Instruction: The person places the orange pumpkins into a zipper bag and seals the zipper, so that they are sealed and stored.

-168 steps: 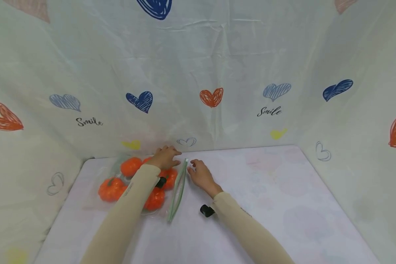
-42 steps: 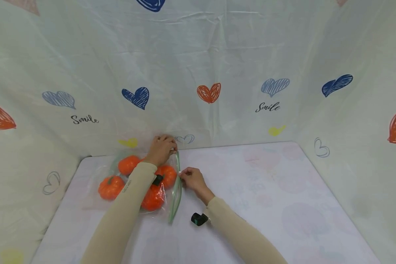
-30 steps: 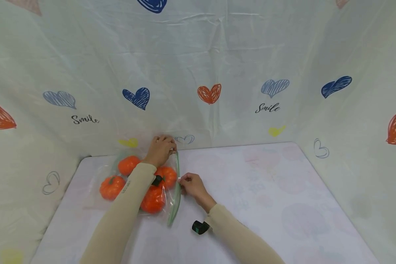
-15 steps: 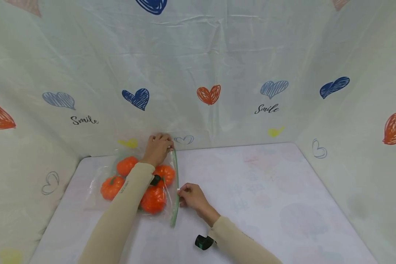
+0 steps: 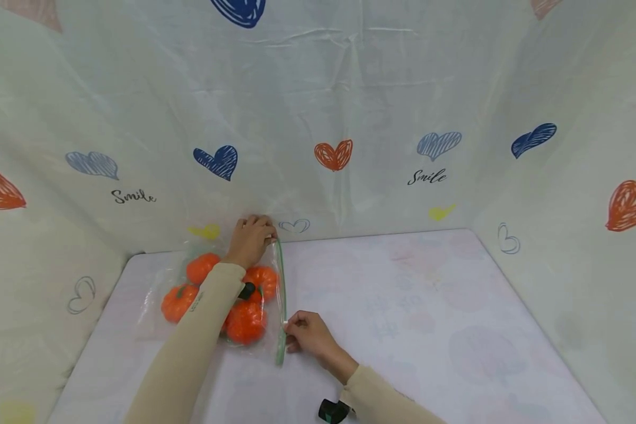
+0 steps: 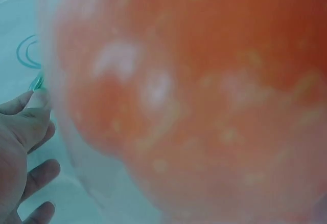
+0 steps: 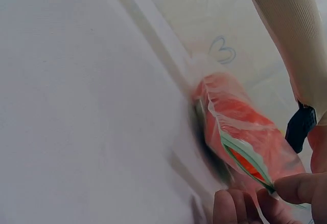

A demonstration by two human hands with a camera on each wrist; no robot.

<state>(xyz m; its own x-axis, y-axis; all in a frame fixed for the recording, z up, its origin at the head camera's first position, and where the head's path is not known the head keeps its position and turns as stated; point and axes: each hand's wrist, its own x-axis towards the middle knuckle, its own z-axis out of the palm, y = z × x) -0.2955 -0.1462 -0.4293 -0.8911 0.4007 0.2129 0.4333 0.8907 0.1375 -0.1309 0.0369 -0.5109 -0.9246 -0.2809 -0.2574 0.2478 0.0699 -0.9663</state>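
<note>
A clear zip bag [image 5: 159, 294] lies on the table's left, holding several orange toy pumpkins [image 5: 245, 323]. Its green zip strip [image 5: 282, 288] runs along its right edge, from far to near. My left hand [image 5: 252, 238] pinches the far end of the strip near the backdrop. My right hand [image 5: 303, 334] pinches the strip close to its near end. In the right wrist view the fingertips [image 7: 296, 187] squeeze the green strip [image 7: 247, 161] over a pumpkin. The left wrist view is filled by a blurred orange pumpkin [image 6: 194, 91], with my fingers [image 6: 23, 132] at the left.
The table [image 5: 429, 330] has a pale pinkish cover. A white backdrop printed with hearts [image 5: 333, 154] walls it in at the back and on both sides. A black wrist camera mount [image 5: 333, 410] sits under my right forearm.
My right hand has slid along the zip strip toward me, from near the far end down to close to the near end. My left hand has kept hold of the far end.
</note>
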